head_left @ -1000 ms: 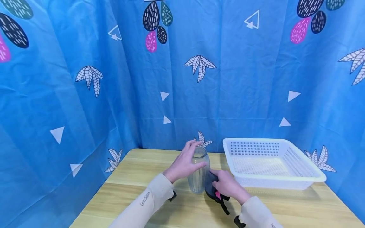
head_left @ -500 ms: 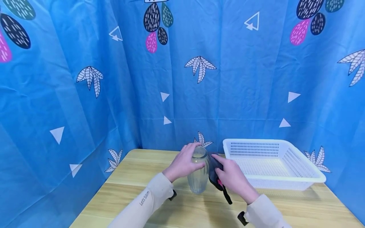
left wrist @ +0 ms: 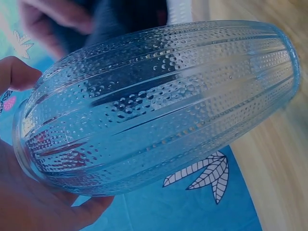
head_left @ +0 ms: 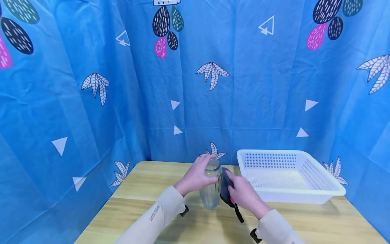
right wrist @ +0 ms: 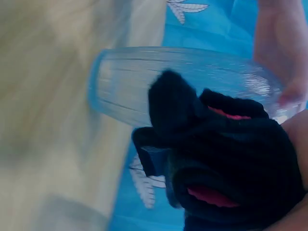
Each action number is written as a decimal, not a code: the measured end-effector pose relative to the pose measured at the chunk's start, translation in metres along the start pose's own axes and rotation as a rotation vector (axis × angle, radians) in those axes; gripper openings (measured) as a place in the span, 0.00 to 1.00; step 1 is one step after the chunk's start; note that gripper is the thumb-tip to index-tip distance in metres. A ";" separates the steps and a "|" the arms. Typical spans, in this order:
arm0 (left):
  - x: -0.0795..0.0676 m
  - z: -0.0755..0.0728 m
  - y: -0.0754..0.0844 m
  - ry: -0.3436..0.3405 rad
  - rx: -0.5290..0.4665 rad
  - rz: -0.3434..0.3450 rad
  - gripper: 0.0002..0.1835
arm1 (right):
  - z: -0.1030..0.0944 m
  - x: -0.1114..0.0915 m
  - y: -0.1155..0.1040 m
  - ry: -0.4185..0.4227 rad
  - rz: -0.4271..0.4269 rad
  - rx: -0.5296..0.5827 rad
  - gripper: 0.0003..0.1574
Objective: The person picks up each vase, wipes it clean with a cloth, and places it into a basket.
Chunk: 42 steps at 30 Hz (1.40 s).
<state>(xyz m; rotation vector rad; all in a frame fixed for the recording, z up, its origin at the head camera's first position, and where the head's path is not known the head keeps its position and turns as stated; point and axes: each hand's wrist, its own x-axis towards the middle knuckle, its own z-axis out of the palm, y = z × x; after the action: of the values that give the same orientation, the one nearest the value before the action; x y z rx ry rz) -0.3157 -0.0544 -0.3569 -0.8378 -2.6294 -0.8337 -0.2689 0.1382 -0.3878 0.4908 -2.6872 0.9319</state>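
Note:
A clear ribbed glass vase (head_left: 210, 189) with a dimpled surface stands on the wooden table. My left hand (head_left: 198, 174) grips it near the mouth, with the thumb on the near side; the rim (left wrist: 21, 139) shows between thumb and fingers in the left wrist view. My right hand (head_left: 243, 193) holds a black fabric piece (head_left: 225, 189) with pink lining and a dangling strap (head_left: 239, 214). The fabric lies along the vase's right side. In the right wrist view the bunched fabric (right wrist: 231, 163) covers part of the vase (right wrist: 125, 82). Its exact kind is hidden by the folds.
A white perforated plastic basket (head_left: 289, 196) sits at the right rear of the wooden table (head_left: 152, 176), close to my right hand. A blue patterned curtain (head_left: 189, 84) hangs behind the table and along its sides.
My right hand and the black fabric first moved up along the vase's right side, then came partway back down. The left hand has kept its hold on the vase, which stays in place.

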 end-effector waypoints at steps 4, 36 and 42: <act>-0.003 0.006 0.000 0.004 0.005 0.004 0.40 | 0.018 -0.007 0.019 -0.134 0.013 0.002 0.34; 0.003 -0.001 0.001 -0.044 -0.072 0.018 0.38 | -0.019 0.003 -0.014 0.126 -0.051 -0.060 0.32; 0.001 -0.001 0.001 -0.030 -0.072 0.014 0.38 | 0.006 -0.001 0.007 -0.090 0.051 0.034 0.33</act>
<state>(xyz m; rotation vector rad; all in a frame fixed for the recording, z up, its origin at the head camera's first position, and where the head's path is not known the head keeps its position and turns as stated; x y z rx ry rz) -0.3154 -0.0537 -0.3554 -0.8931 -2.6295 -0.9243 -0.2718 0.1393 -0.3967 0.4843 -2.7812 0.9930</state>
